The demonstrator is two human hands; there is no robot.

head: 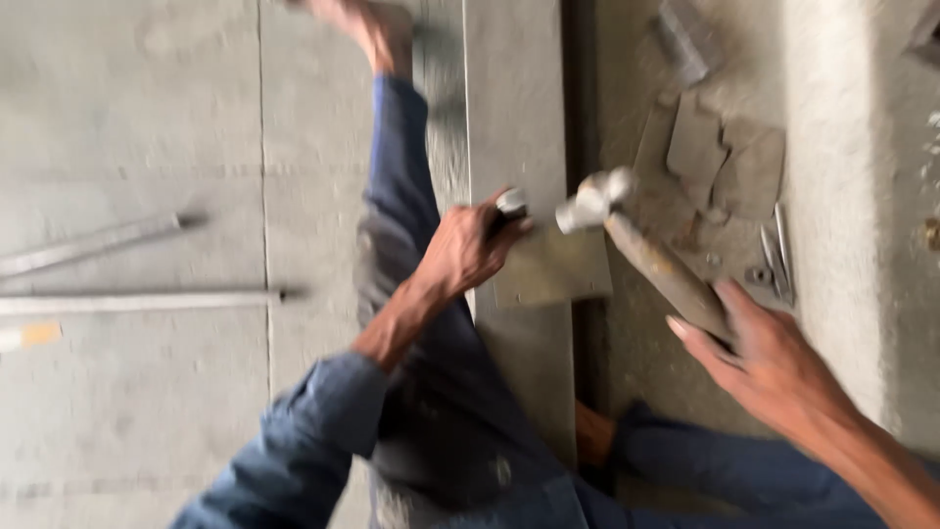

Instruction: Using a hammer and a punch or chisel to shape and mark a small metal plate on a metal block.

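**Hammer and chisel at the edge of a grey slab**

The left hand [468, 247] is closed in a fist around a chisel [509, 206], and only its shiny top end sticks out. It sits at the edge of a flat grey tile [553, 269] that lies on a long grey slab [514, 108]. Just right of the slab runs a dark gap [580, 118], so there is little room on that side.

The right hand [769, 367] grips the wooden handle of a hammer [636, 235]. The hammer's long line runs from the hand at lower right up to the metal head at upper left. The head points at the chisel top and is just beside it (the picture is blurry, so I cannot tell if they touch).

Broken grey pieces [720, 157] and some nails [778, 255] lie near the hammer, on the right. Two metal rods [137, 264] lie well apart on the open floor to the left. The person's leg in blue trousers [401, 167] stretches out beside the slab.
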